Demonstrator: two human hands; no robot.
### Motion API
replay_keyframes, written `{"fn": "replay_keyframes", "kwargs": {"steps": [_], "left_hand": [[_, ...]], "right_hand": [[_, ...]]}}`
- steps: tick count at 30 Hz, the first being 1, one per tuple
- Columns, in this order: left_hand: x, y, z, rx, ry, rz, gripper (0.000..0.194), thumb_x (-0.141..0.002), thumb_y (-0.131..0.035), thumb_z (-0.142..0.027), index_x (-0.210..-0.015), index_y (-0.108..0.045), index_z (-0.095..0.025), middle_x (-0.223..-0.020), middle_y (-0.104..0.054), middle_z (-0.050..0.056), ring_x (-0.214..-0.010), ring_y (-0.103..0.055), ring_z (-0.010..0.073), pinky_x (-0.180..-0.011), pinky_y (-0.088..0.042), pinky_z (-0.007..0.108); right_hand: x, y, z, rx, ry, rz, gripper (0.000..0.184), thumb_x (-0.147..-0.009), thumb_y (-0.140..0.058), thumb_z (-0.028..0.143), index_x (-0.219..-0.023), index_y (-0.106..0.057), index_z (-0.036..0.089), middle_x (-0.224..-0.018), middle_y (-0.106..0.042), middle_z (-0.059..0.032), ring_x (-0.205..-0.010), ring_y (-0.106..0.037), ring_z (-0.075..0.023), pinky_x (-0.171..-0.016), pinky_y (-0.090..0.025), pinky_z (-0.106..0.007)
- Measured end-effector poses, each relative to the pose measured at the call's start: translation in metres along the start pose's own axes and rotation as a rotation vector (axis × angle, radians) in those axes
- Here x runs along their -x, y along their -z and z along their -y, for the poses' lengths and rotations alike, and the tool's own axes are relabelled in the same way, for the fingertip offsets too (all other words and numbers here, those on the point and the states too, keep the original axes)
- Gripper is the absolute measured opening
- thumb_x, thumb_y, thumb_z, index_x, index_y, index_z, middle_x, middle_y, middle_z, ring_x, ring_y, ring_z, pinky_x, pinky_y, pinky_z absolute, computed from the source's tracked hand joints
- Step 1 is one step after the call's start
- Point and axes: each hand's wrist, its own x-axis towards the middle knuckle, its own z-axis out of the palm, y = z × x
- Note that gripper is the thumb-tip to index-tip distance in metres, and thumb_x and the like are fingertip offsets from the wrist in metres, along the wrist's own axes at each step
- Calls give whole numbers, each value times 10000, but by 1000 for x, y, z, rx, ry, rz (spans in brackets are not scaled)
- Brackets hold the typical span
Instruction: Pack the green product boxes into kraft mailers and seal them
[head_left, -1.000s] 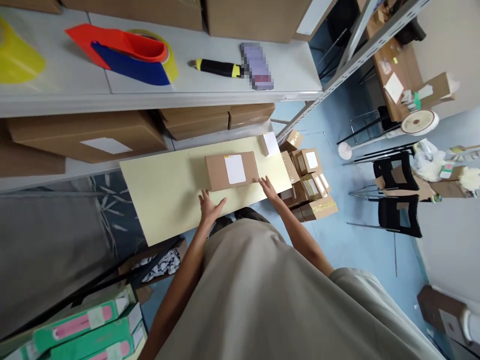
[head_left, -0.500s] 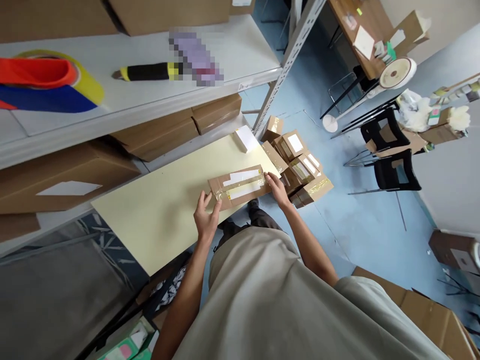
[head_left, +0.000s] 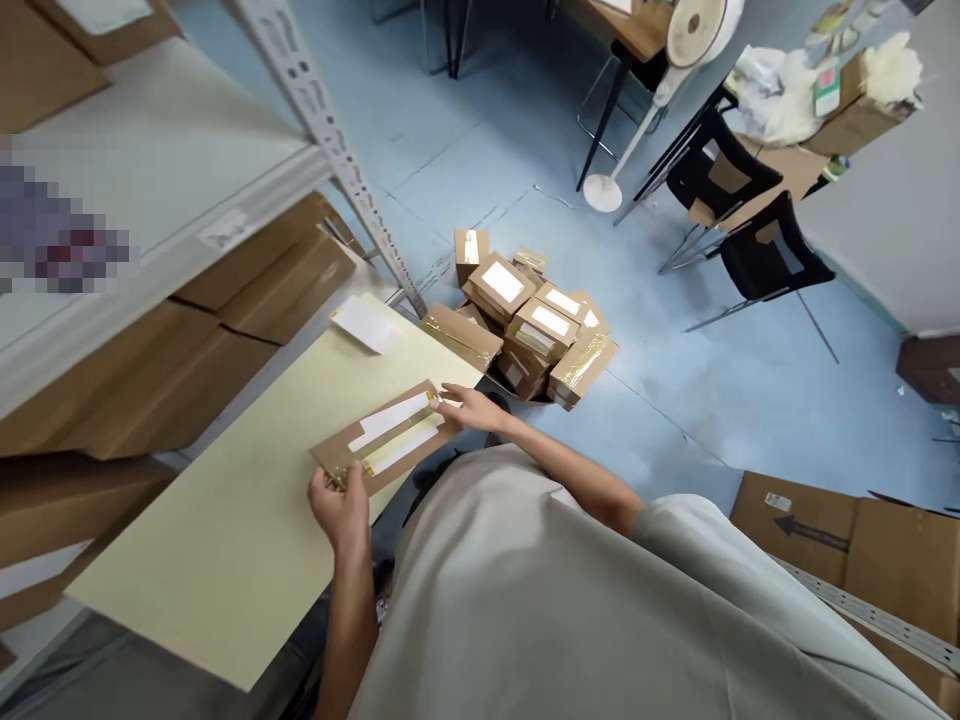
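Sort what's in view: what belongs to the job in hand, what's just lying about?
Job in hand:
- taped carton, left hand and right hand at its ends
- pale yellow table below
- perhaps white block on the table

Seemingly lying about:
- floor carton pile (taped too, possibly related)
- standing fan
- black chairs

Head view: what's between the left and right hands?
The cardboard box, left hand at one end, right hand at the other; the head view shows it.

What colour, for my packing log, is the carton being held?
The carton is brown, clearest in the head view.
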Motion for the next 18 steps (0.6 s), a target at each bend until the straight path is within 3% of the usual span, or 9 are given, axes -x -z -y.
{"fn": "replay_keyframes", "kwargs": {"steps": [2, 5, 7, 11, 14, 18], "left_hand": [[9, -20, -32, 50, 22, -21, 668, -823, -784, -360, -1423, -619, -117, -1408, -726, 215, -1342, -740, 365, -1206, -596, 565], [27, -59, -81, 88, -7, 50, 688, -818, -801, -350, -1440, -622, -116, -1511, -695, 248, -1451, -688, 390, -1265, -551, 585], [43, -88, -113, 93, -31, 161, 659, -851, -795, -372, -1445, -641, -129, -1545, -689, 243, -1493, -662, 397, -1295, -525, 589], [84, -150, -165, 106, -70, 500, 588, -967, -741, -441, -1506, -670, -218, -1580, -705, 161, -1547, -635, 347, -1345, -490, 526], [115, -195, -186, 147, 6, 733, 559, -978, -736, -408, -1519, -679, -278, -1587, -717, 108, -1546, -642, 315, -1343, -505, 508], [148, -255, -192, 156, 282, 990, 308, -988, -681, -350, -1262, -773, -244, -1493, -771, 133, -1494, -686, 314, -1267, -590, 514]], "right_hand": [[3, 36, 5, -22, 34, -7, 1041, -902, -756, 904, -1637, -671, 171, -1682, -646, -180, -1606, -595, -382, -1384, -429, -504], [13, 97, 5, -112, 96, -74, 1039, -918, -711, 923, -1641, -665, 177, -1703, -630, -159, -1609, -594, -357, -1392, -420, -481], [23, 135, 1, -176, 121, -162, 1014, -929, -679, 932, -1627, -680, 196, -1702, -638, -132, -1607, -597, -335, -1389, -425, -454], [54, 202, -12, -229, 117, -387, 887, -960, -660, 905, -1589, -722, 281, -1676, -671, -50, -1618, -582, -324, -1402, -415, -463], [83, 250, -25, -215, 88, -540, 791, -992, -674, 851, -1575, -738, 321, -1663, -680, -33, -1611, -583, -349, -1401, -416, -530], [112, 311, -44, -105, 26, -737, 706, -1014, -690, 805, -1517, -785, 319, -1623, -710, -72, -1631, -533, -394, -1410, -364, -592]]}}
